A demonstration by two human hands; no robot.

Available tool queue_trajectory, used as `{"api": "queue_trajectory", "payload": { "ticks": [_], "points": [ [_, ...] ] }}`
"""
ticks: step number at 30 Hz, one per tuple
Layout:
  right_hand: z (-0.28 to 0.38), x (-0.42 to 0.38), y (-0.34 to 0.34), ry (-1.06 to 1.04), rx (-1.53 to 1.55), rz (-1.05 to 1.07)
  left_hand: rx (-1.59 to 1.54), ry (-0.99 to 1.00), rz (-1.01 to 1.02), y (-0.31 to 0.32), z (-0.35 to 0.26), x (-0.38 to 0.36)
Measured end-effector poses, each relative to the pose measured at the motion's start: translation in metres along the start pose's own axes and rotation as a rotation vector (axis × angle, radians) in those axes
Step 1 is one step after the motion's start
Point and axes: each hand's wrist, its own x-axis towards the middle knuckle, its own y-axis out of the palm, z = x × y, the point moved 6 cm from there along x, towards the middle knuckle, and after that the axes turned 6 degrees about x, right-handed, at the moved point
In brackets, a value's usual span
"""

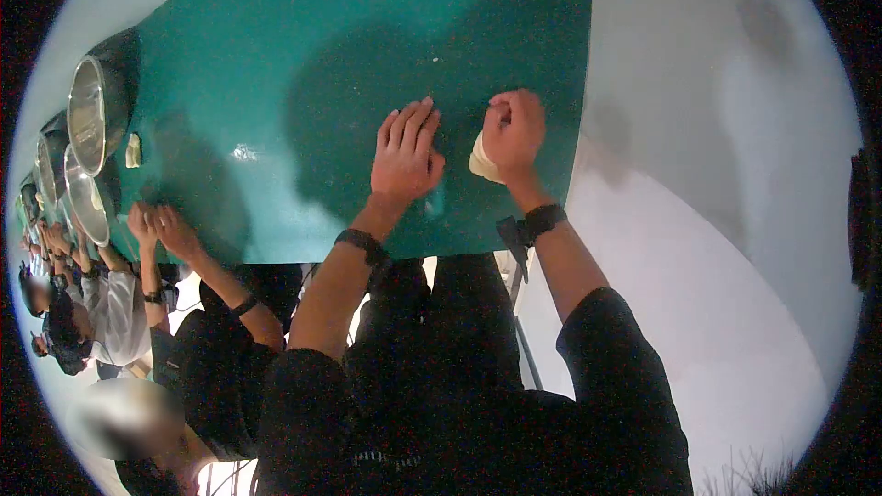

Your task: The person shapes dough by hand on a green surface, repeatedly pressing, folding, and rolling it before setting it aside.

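Observation:
A pale, smooth lump of dough [480,162] lies on the green tabletop [367,0] near its right edge. My right hand [514,129] is over it with curled fingers, and the dough shows at the left of the palm and wrist, partly hidden beneath the hand. To the left, my left hand [407,152] rests flat on the table, fingers stretched out, with nothing visible in it. A gap of bare green surface separates the two hands. A small pale crumb [435,60] lies farther up the table.
Large metal bowls [89,115] stand along the left, with another pale dough piece [134,151] beside them. A co-worker's hands [165,225] are at the table's near-left edge, and several people stand beyond. A white wall [680,129] borders the table on the right.

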Motion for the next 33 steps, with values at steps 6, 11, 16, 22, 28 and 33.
{"api": "queue_trajectory", "payload": {
  "ticks": [6,11,16,22,28,33],
  "points": [
    [0.001,0.008,0.002,0.023,-0.037,-0.089,-0.016,0.005,-0.045,-0.006,0.001,0.005],
    [0.005,0.002,-0.002,0.273,-0.100,0.052,-0.051,0.013,-0.045,-0.002,0.004,0.002],
    [0.024,-0.027,-0.020,0.259,-0.032,0.206,-0.055,0.014,-0.053,-0.003,0.003,0.001],
    [0.055,-0.034,-0.043,0.222,-0.121,0.338,-0.036,0.020,-0.090,-0.003,0.000,0.000],
    [0.048,-0.066,-0.006,0.001,-0.103,0.178,-0.019,0.012,-0.047,-0.001,0.006,0.000],
    [0.040,-0.035,-0.003,-0.047,-0.013,0.069,-0.043,0.003,-0.050,-0.002,0.002,-0.006]
  ]
}}
